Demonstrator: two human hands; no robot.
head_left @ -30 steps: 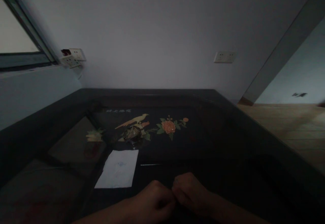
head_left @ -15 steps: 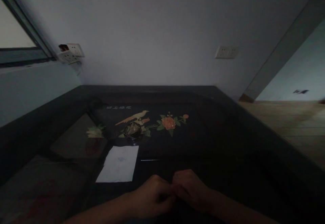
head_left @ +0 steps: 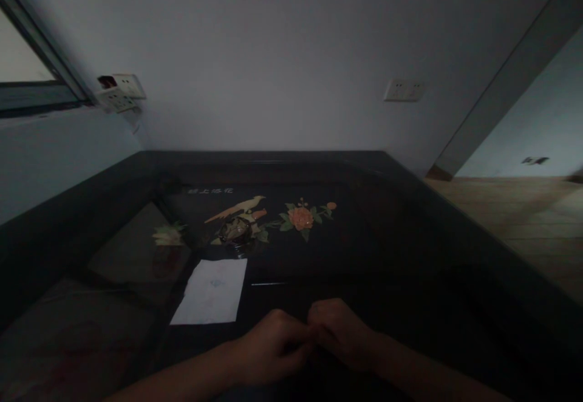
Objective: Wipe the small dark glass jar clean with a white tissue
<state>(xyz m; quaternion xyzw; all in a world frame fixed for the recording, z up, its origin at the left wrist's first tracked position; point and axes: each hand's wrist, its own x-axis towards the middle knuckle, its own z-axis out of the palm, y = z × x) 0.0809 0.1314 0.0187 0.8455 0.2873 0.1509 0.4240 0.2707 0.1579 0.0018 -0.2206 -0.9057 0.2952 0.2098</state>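
My left hand (head_left: 273, 347) and my right hand (head_left: 339, 332) meet at the near side of a dark glossy table (head_left: 319, 171). The fingers of both are curled closed, and their knuckles touch each other. Whatever lies inside them, if anything, is hidden in the dim light. Left of my left hand, a white sheet of paper (head_left: 212, 292) with a faint bluish mark rests flat on the table, one side uneven. Just behind the paper stands a small clear glass bowl (head_left: 235, 232).
A bird and flower picture (head_left: 300, 218) decorates the tabletop. The table's far edge runs along a pale wall (head_left: 264, 56) with a socket plate (head_left: 404, 90). More sockets (head_left: 119, 95) sit by a window frame at left. Wooden flooring (head_left: 501, 204) shows at right.
The whole view has shifted very slightly up and left. My hands stay closed and together; the paper and bowl keep their places on the table.
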